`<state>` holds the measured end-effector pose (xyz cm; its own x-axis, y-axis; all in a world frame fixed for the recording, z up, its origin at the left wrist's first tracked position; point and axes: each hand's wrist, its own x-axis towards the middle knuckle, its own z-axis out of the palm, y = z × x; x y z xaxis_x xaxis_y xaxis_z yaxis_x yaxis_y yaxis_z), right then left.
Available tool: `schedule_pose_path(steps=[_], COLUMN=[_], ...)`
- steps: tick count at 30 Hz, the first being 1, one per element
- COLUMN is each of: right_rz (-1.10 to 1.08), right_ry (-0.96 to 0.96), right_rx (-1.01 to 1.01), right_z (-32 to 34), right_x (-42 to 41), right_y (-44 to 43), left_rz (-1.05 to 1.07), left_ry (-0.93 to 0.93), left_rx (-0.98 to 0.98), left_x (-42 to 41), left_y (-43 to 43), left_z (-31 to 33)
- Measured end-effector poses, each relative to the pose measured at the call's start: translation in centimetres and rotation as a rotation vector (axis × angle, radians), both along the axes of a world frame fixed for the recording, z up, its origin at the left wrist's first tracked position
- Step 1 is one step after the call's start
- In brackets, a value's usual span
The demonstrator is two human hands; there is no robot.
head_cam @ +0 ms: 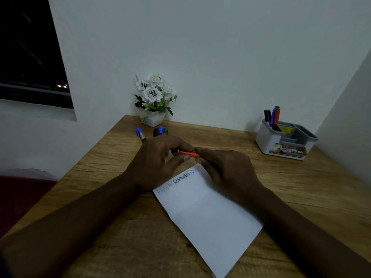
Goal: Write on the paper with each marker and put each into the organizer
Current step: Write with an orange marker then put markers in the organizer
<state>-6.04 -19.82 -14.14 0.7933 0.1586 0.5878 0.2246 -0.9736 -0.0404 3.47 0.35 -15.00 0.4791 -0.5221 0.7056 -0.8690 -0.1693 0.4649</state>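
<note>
Two hands: head view. L hand (pixel 158 163) & R hand (pixel 226 169) meet over wooden table (pixel 301 187), fingertips close together.
Paper (pixel 208 213): white sheet, angled, partly under R wrist; handwriting along top edge.
Red marker (pixel 188 153): level btwn both hands, just beyond the sheet's top. L thumb & fingers pinch its left part; R fingers curl round its right end.
Organizer (pixel 281 141): grey-white, far right, well apart from hands; stored markers (pixel 273 117) upright in left compartment.
Loose markers: blue marker (pixel 140 133) alone; black/blue/green trio (pixel 160 131) just behind L hand, near flower pot (pixel 153 97).
</note>
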Motion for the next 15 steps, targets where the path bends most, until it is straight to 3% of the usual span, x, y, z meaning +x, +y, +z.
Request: schedule_pose_path(steps=[5,9,15], right_rz=[-0.153,-0.151,-0.123], right_ry=[0.155,0.328,0.390], right_rx=[0.028,-0.031,-0.063], right_z=[0.6,-0.1,-0.3], right_x=[-0.6,-1.3,-0.3], right_y=[-0.4,-0.1,-1.1], left_rz=[0.189,0.411,0.442], left_ry=[0.075,0.079,0.159], left_rx=[0.007,0.215,0.410], left_x=[0.7,1.2,1.0], left_y=[0.5,1.0,0.8], left_z=[-0.1,-0.1,0.3])
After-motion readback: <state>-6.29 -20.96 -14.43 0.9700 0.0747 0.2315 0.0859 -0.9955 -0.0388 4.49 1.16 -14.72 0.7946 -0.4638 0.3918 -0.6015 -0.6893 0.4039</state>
